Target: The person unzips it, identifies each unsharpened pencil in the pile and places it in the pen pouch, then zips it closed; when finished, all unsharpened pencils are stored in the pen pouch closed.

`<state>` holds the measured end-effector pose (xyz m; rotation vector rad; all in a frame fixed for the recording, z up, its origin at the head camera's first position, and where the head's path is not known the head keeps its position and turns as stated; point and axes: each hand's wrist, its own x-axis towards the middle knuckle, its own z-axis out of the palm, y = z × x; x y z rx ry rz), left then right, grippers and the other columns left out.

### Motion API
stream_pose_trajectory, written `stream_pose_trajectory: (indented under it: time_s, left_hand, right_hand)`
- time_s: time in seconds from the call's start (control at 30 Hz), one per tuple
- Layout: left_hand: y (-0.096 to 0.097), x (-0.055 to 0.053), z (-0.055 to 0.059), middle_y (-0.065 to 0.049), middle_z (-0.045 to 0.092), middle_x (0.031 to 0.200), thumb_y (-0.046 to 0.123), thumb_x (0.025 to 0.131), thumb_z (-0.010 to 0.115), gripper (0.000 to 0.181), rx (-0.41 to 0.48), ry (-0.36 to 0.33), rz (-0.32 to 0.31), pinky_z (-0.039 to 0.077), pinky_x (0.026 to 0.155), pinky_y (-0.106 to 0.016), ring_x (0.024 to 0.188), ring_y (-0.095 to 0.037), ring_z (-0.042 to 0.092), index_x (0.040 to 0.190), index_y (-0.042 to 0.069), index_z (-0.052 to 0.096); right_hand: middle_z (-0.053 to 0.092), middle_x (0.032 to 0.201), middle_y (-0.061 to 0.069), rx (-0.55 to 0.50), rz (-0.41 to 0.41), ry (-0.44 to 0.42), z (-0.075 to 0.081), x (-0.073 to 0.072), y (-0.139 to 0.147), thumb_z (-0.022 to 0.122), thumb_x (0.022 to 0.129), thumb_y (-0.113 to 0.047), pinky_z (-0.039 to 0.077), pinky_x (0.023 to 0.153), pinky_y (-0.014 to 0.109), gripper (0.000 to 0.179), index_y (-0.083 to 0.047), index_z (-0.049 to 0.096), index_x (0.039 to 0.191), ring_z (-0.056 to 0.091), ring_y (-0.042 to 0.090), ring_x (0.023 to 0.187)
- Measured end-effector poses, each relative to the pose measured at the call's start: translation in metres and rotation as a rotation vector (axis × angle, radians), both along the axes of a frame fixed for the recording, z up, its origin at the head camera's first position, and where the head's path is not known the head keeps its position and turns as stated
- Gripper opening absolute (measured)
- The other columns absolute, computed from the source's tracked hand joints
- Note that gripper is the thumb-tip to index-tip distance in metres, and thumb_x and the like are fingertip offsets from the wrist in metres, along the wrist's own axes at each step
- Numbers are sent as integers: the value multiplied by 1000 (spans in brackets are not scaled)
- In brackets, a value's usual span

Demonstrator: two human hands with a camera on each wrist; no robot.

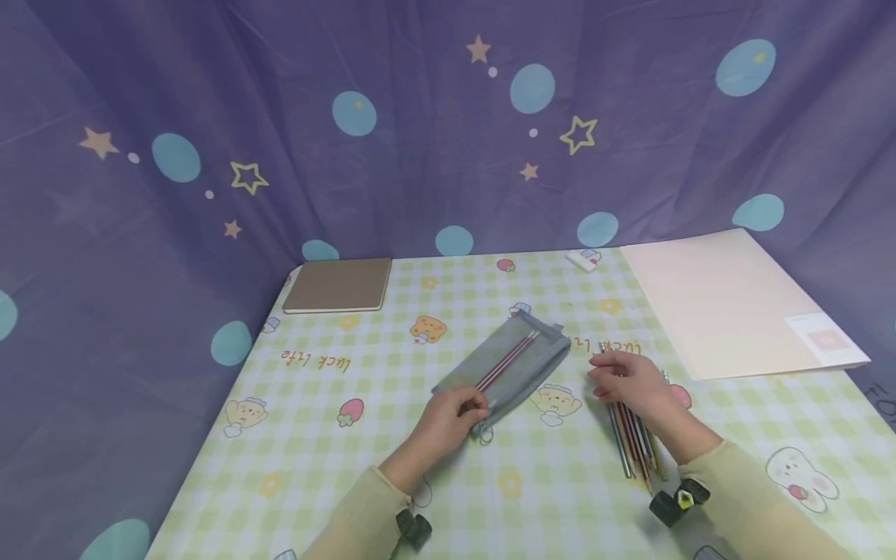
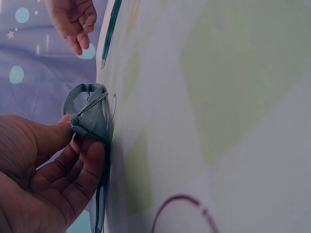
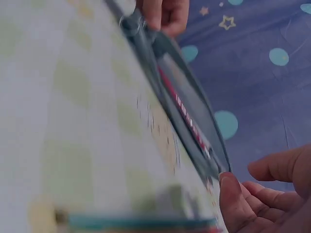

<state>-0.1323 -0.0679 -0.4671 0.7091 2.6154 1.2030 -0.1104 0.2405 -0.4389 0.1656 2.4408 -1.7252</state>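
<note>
A grey-blue zip pencil pouch [image 1: 467,373] lies slanted on the table. Dark red pencils [image 1: 505,364] lie in it, and the right wrist view shows its mouth gaping around a red pencil [image 3: 182,107]. My left hand [image 1: 448,416] pinches the near corner of the pouch, by the zip ring [image 1: 486,435], between thumb and fingers. To the right, a loose bundle of coloured pencils [image 1: 635,447] rests on the cloth. Above its far end is my right hand [image 1: 633,381], fingers loosely bent with nothing between them; it partly hides the bundle.
A brown notebook [image 1: 339,285] sits at the back left. At the back stands a small white eraser [image 1: 581,261]. Large pale sheets [image 1: 735,303] with a white label cover the right side. The checked tablecloth [image 1: 294,451] ends against a purple curtain [image 1: 434,155].
</note>
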Motion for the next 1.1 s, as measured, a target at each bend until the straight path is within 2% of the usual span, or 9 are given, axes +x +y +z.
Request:
stream_pose_trajectory:
  time_s: [0.2, 0.33, 0.5, 0.63, 0.77, 0.9, 1.1]
  left_hand:
    - [0, 0, 0, 8, 65, 81, 17, 92, 69, 8, -2, -1, 2, 47, 69, -25, 73, -6, 55, 90, 10, 68]
    - [-1, -1, 1, 8, 65, 82, 16, 91, 69, 6, -6, -4, 4, 48, 69, -25, 74, -6, 56, 90, 10, 68]
    - [0, 0, 1, 9, 65, 82, 17, 91, 69, 6, -9, -6, 10, 48, 69, -25, 74, -6, 56, 90, 10, 68]
    - [0, 0, 0, 9, 65, 81, 16, 92, 68, 6, -12, -10, 13, 47, 68, -25, 73, -6, 55, 89, 11, 68]
    - [0, 0, 0, 9, 64, 80, 16, 93, 67, 6, -13, -12, 13, 47, 67, -25, 72, -5, 54, 88, 11, 68]
    - [0, 0, 0, 9, 65, 80, 15, 92, 68, 5, -10, -8, 11, 46, 67, -25, 72, -5, 54, 88, 11, 68]
    - [0, 0, 0, 9, 64, 79, 15, 92, 69, 5, -16, -10, 16, 46, 67, -24, 71, -5, 54, 88, 12, 68]
  right_hand:
    - [65, 101, 23, 294, -41, 25, 1, 3, 18, 62, 93, -10, 56, 64, 32, 35, 12, 56, 119, 67, 22, 73]
    - [65, 94, 19, 435, -41, 1, -1, 4, 31, 66, 91, -14, 53, 60, 34, 36, 10, 57, 116, 64, 19, 69]
    - [65, 89, 15, 555, -28, -34, -4, 6, 41, 71, 87, -17, 46, 59, 33, 38, 10, 58, 110, 60, 17, 67]
    - [65, 89, 16, 590, -23, -50, -7, 8, 46, 73, 84, -18, 47, 63, 36, 38, 9, 58, 106, 59, 22, 73]
    - [64, 92, 19, 593, -18, -101, -8, 6, 48, 73, 84, -20, 47, 67, 39, 40, 9, 57, 107, 59, 26, 79]
    - [64, 93, 20, 566, -25, -149, -8, 3, 48, 73, 85, -17, 50, 64, 36, 39, 10, 57, 107, 60, 23, 75]
    - [64, 91, 22, 531, -33, -169, -9, 2, 47, 73, 84, -11, 53, 59, 32, 35, 12, 57, 105, 62, 19, 69]
